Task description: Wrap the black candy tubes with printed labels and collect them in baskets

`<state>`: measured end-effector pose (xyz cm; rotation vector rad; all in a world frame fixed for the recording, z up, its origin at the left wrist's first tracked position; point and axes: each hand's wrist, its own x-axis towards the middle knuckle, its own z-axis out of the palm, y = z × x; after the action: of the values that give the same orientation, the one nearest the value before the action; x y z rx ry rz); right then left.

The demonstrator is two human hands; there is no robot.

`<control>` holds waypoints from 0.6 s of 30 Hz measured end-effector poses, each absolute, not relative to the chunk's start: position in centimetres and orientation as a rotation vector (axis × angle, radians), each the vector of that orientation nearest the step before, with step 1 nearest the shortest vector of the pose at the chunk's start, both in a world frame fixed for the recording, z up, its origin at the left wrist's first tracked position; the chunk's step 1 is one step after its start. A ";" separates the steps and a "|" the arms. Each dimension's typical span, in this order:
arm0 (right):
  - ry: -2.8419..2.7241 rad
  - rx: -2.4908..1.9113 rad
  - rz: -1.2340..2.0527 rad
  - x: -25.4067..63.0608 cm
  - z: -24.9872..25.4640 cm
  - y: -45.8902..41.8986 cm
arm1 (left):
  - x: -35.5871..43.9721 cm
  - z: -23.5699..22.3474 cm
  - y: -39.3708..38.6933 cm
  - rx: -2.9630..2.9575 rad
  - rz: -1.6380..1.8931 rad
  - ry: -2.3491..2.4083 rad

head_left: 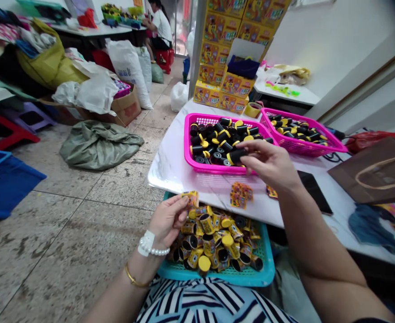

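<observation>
My left hand [170, 215] pinches a small orange-yellow printed label [191, 197] between thumb and fingers. Below it, a teal basket [266, 269] rests at my lap, heaped with small canisters wrapped in yellow printed labels [207, 244]. Over the near right part of a pink basket [214, 168], my right hand [271, 161] has its thumb and fingers on a small black canister with a yellow cap [236, 156]. Several similar unlabelled canisters [217, 134] fill that basket. A small pile of printed labels [240, 194] lies on the white table [170, 157] between the two baskets.
A second pink basket [305, 148] of black canisters stands behind right. Stacked yellow printed boxes [220, 58] and a tape roll [253, 110] are at the back. A dark flat device [313, 190] and brown paper bag [375, 170] lie right. A person [160, 27] sits far off.
</observation>
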<state>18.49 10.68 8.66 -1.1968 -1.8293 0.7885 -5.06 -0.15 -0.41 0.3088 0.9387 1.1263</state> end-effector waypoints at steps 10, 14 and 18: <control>-1.700 -1.168 1.212 15.3 0.9 1.6 | -1.9 -0.4 -0.3 0.334 0.998 0.885; -1.723 -1.215 1.093 16.2 1.6 1.7 | -2.3 -0.6 -0.3 0.322 1.011 0.892; -1.285 -1.148 1.247 17.1 1.2 1.8 | -3.0 -1.7 0.1 0.228 1.044 0.901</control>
<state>17.10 1.81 1.16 -1.1476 -1.2845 1.2468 -3.01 0.13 -1.68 0.2277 0.9008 1.0444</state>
